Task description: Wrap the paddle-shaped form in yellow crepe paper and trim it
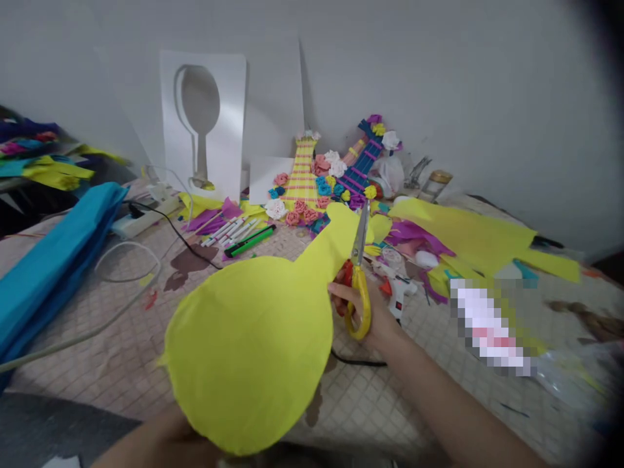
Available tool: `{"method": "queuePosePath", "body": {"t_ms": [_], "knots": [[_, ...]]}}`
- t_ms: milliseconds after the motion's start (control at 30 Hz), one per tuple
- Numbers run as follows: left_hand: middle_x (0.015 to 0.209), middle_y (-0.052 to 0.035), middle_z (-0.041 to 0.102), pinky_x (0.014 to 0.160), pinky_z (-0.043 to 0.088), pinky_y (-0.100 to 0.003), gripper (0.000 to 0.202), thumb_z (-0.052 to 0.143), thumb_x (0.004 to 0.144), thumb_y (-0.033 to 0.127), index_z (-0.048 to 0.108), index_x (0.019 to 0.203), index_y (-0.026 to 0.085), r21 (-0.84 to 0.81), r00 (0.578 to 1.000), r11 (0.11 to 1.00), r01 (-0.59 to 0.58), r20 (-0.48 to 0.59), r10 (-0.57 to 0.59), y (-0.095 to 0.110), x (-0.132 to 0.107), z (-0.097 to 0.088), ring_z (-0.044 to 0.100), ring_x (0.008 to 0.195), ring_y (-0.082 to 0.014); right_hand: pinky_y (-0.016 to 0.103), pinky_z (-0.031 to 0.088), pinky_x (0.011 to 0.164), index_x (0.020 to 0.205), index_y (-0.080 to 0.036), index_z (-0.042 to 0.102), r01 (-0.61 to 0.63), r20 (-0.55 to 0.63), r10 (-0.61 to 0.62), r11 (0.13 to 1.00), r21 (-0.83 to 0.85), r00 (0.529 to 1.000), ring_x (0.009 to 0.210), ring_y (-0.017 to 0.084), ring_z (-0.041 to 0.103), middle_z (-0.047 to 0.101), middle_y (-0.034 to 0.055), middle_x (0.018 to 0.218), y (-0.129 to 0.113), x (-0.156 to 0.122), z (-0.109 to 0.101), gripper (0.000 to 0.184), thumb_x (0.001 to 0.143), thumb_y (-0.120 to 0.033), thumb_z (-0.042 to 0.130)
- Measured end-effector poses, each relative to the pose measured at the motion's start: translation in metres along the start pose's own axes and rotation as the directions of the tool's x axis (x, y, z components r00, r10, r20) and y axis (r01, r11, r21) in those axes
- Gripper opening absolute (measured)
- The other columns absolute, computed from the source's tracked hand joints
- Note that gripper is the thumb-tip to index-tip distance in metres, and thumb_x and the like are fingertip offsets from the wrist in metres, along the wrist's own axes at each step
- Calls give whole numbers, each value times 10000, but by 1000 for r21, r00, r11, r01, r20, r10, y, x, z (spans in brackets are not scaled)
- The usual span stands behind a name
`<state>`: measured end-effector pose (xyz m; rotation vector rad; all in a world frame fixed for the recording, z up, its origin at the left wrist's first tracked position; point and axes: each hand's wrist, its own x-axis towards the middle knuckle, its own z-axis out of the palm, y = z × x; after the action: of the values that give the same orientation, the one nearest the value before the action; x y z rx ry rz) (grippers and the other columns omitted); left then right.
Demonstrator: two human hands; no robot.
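A large yellow guitar-shaped paper cutout [248, 338] is held up over the table in front of me. My right hand [368, 312] is closed round yellow-and-red handled scissors [359, 273], whose blades run along the right edge of the cutout's neck. My left hand [170, 435] is under the cutout's round lower part, and its fingers are hidden behind the paper.
At the back stand a white card [205, 123] with a spoon-shaped hole and paper guitars [305, 175] covered in paper flowers. Markers [238, 231], a glue gun [397, 292], yellow paper sheets [468, 234], a blue paper roll [53, 260] and cables [127, 273] lie around.
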<state>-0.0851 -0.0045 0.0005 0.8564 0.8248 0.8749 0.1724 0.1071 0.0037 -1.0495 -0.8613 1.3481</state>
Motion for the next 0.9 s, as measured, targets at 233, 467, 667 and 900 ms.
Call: {"method": "queuePosePath", "body": {"t_ms": [233, 467, 667, 900], "knots": [[583, 35, 573, 438, 424, -188, 47, 595, 681, 185, 630, 665, 213, 746, 867, 646, -161, -205, 453, 77, 78, -33, 521, 460, -102, 177, 267, 329, 608, -191, 490, -67, 60, 63, 996, 63, 996, 332, 64, 388, 493, -73, 409, -13, 22, -13, 187, 598, -252, 666], [957, -45, 596, 695, 409, -275, 278, 503, 781, 353, 564, 1000, 193, 920, 886, 270, -283, 143, 442, 102, 154, 36, 545, 863, -199, 178, 277, 338, 637, -195, 490, -171, 139, 157, 980, 98, 978, 337, 63, 386, 467, -74, 397, -4, 13, -18, 183, 618, -270, 655], [779, -42, 644, 543, 433, -260, 284, 564, 727, 379, 599, 914, 169, 746, 952, 617, -250, 307, 14, 74, 181, 57, 596, 671, -190, 174, 310, 354, 701, -206, 488, -190, 153, 177, 979, 73, 972, 346, 63, 405, 465, -91, 412, 1, 11, -31, 186, 654, -289, 648], [879, -26, 639, 574, 457, -240, 233, 541, 782, 357, 529, 953, 199, 558, 921, 829, 26, 309, -237, 69, 174, 34, 614, 723, -163, 164, 259, 317, 742, -175, 576, -189, 283, 214, 976, -113, 935, 340, 55, 407, 495, -65, 434, 6, 12, -39, 190, 662, -323, 665]]}}
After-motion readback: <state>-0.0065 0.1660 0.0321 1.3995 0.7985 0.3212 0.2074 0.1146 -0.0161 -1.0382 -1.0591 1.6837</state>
